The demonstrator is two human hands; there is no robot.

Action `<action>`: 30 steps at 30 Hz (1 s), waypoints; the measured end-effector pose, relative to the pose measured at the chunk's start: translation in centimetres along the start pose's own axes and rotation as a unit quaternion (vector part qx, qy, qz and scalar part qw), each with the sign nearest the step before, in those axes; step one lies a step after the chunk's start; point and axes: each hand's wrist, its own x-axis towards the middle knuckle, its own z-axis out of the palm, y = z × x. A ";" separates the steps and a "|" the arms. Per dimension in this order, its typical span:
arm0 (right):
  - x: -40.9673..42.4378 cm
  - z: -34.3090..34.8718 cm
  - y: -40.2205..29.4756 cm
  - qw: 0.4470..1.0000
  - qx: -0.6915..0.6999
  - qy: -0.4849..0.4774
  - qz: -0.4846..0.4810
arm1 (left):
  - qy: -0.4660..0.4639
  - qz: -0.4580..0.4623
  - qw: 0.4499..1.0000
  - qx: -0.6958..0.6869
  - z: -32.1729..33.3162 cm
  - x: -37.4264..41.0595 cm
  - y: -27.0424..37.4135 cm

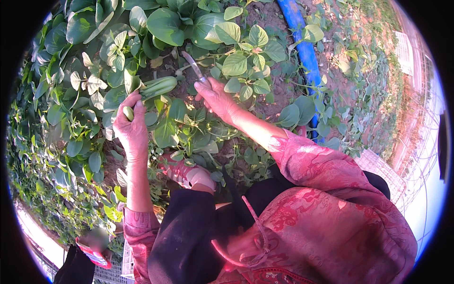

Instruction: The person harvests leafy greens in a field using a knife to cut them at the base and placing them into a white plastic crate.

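My left hand (131,122) grips a leafy green (158,87) with pale green stalks, like bok choy, its cut-looking base pointing right. A short piece of green stalk (128,113) also shows between the thumb and fingers of that hand. In my right hand (216,95) is a small knife (194,65), its curved blade slanting up and left over bare soil. The blade is apart from the held plant. Broad-leaved greens (166,26) grow just beyond the blade tip. Below the knife hand stand more low leafy plants (165,131).
A blue hose (308,58) runs down the right side of the bed. White plastic crates (381,174) stand at my right and lower left. Another person (94,250) is at the lower left edge. Dense foliage (60,142) fills the left.
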 end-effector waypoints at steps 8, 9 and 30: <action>-2.5 1.2 -2.3 0.979 0.200 0.030 -0.015 | -0.101 -0.170 0.971 -0.136 0.0 -6.2 4.1; -2.9 0.8 -2.4 0.987 0.141 0.050 -0.054 | -0.097 -0.141 0.979 -0.113 -0.2 -6.3 5.6; 0.2 -5.8 -7.8 0.961 0.134 0.184 -0.156 | -0.379 0.259 0.816 0.351 12.9 5.7 6.5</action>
